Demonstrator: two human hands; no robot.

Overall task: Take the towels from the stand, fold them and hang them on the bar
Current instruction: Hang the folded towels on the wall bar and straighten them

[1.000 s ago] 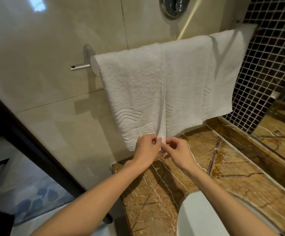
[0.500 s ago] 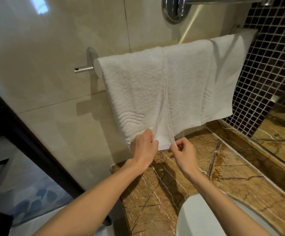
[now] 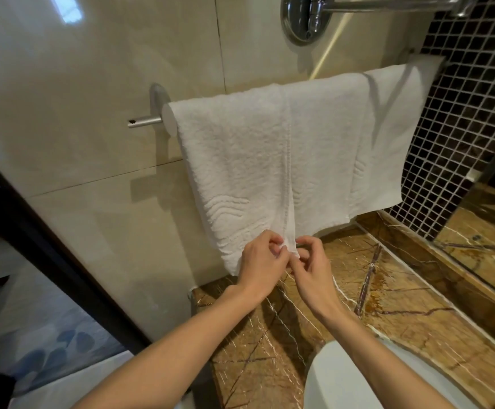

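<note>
Folded towel [image 3: 240, 160] hangs over the bar [image 3: 169, 118] on the far wall. My left hand [image 3: 262, 258] and right hand [image 3: 311, 268] each pinch its bottom hem at the centre seam, probably to square up the folded edges. Half a second ago my hands were apart with the flap spread; now they're touching and the flap is narrow.

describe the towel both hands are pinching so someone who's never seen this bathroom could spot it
On the beige tiled wall above the brown marble counter, a bar carries two white towels. It is the thick terry towel on the left, pinched at its bottom edge by the left hand and right hand. Unlike the smoother towel on its right, it has raised wavy lines near the hem.
</note>
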